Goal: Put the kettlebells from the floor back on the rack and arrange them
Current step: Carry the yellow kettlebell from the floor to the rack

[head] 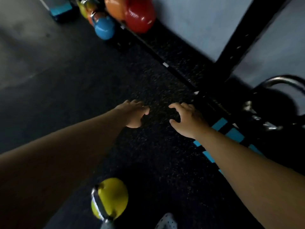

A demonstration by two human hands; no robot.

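Observation:
Both my arms reach forward over the dark speckled floor. My left hand (pixel 134 114) and my right hand (pixel 187 119) hang side by side with fingers spread and curled, holding nothing. A yellow kettlebell (pixel 111 198) with a metal handle lies on the floor near my feet, below both hands. Far ahead, along the rack's low rail (pixel 165 63), sit a red kettlebell (pixel 140 15), an orange kettlebell (pixel 113 7), a blue kettlebell (pixel 104 29) and a yellow-green one (pixel 83 8). A black kettlebell (pixel 277 103) with a steel handle stands at the right. The picture is motion-blurred.
A black rack upright (pixel 244 30) rises at the right in front of a pale wall. Blue-striped bars (pixel 231 134) lie beneath my right forearm. A blue and black object (pixel 61 9) sits at the top left. A patterned shoe tip (pixel 166 220) shows at the bottom.

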